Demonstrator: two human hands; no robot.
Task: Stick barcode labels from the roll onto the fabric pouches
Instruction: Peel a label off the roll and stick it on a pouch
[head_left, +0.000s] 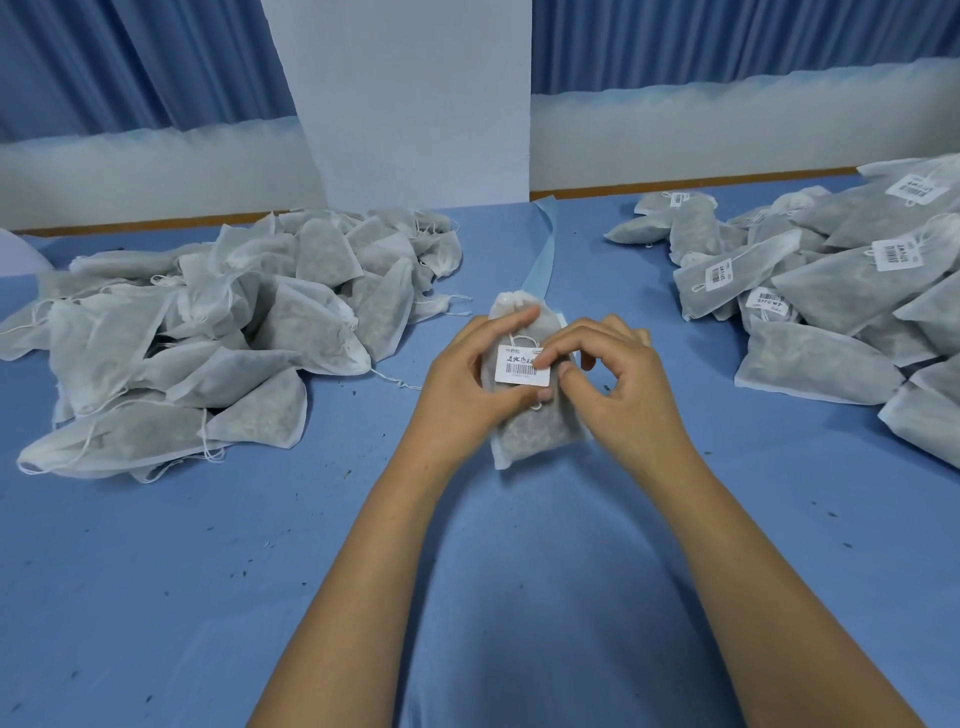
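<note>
A white fabric pouch with dark filling lies at the table's middle. On its upper half sits a white barcode label. My left hand grips the pouch from the left, fingers over its top and thumb under the label. My right hand has curled fingers, and its index fingertip presses the label's right edge. A blue backing strip runs from behind the pouch toward the wall; the roll itself is hidden.
A heap of unlabelled pouches lies at the left. At the right lies a pile of labelled pouches. The blue table carries scattered dark crumbs. A white pillar and curtains stand behind.
</note>
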